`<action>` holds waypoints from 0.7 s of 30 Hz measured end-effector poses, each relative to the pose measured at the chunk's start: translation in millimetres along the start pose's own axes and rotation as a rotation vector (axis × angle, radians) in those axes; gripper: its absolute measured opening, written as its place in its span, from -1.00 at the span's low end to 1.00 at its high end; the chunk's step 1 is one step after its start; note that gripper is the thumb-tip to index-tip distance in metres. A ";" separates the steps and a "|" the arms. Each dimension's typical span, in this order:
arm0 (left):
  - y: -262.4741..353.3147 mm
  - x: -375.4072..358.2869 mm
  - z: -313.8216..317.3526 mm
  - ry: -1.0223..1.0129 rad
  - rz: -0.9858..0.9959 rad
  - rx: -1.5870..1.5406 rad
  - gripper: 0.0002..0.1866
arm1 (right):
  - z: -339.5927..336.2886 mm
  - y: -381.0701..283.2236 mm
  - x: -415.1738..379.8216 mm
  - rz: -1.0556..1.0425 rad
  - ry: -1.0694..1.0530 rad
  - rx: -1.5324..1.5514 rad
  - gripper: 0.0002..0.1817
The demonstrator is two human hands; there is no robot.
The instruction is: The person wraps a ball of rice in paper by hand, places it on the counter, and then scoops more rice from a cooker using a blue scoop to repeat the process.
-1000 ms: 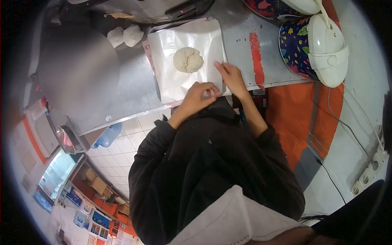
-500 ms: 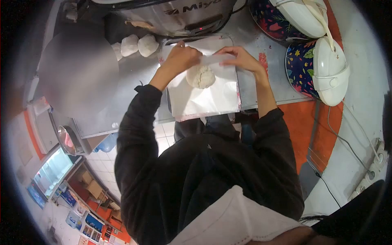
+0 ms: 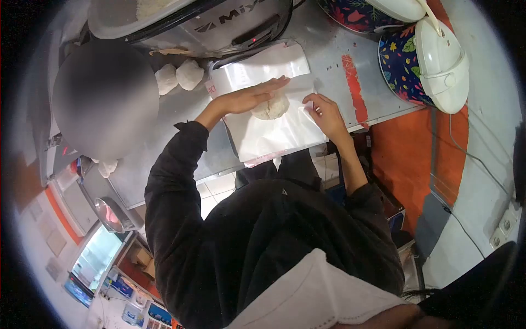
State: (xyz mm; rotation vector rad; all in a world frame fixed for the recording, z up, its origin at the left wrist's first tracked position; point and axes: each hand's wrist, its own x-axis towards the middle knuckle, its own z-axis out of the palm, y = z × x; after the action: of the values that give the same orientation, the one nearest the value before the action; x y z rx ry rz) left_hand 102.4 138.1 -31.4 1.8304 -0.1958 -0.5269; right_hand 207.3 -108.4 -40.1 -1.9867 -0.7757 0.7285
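A mound of white rice [image 3: 272,108] sits on white wrapping paper [image 3: 263,138] near the front of the metal counter. My left hand [image 3: 253,96] lies flat across the far left side of the mound, fingers stretched out together. Part of the rice is hidden under it. To the right of the mound, my right hand [image 3: 325,114] has its fingers bent in a pinch at the paper's raised right edge. More sheets of paper lie stacked beneath, some with red print along their edges.
A large rice cooker [image 3: 219,33] with rice in its open pot stands behind the paper. Wrapped white bundles [image 3: 189,75] sit at left, beside a blurred round area. A floral container with a white lid [image 3: 444,71] stands at right, with another behind it.
My left hand has gone from a closed grip beyond the rice to lying flat over it. My right hand has moved nearer me, to the paper's right side. The view has shifted.
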 end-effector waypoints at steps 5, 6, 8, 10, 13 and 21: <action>-1.3 -1.4 10.1 0.040 -0.061 0.151 -0.48 | 0.5 -13.4 5.2 -0.050 0.222 -0.051 -0.83; -1.6 -2.9 10.3 0.051 -0.044 0.182 -0.48 | 1.0 -8.6 1.2 -0.003 0.096 -0.064 -0.81; -3.0 -7.2 12.4 0.064 -0.029 0.214 -0.49 | 10.8 -1.8 -8.6 0.043 -0.032 -0.077 -0.78; -1.7 -7.4 17.4 0.090 -0.035 0.285 -0.49 | 18.7 0.4 -21.3 0.058 0.252 -0.097 -0.78; -2.8 -7.5 29.1 0.137 -0.061 0.385 -0.49 | 5.4 -16.7 -39.9 0.139 0.120 -0.127 -0.79; -11.2 -3.9 72.0 0.415 -0.034 0.796 -0.46 | 4.2 -46.2 -76.6 0.277 -0.231 0.211 -0.69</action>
State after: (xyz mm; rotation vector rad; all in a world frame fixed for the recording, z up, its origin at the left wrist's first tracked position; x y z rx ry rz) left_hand 65.3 81.2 -57.8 2.6728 -0.0924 -0.0633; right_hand 144.2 -143.2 13.1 -1.8559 -0.5322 1.1698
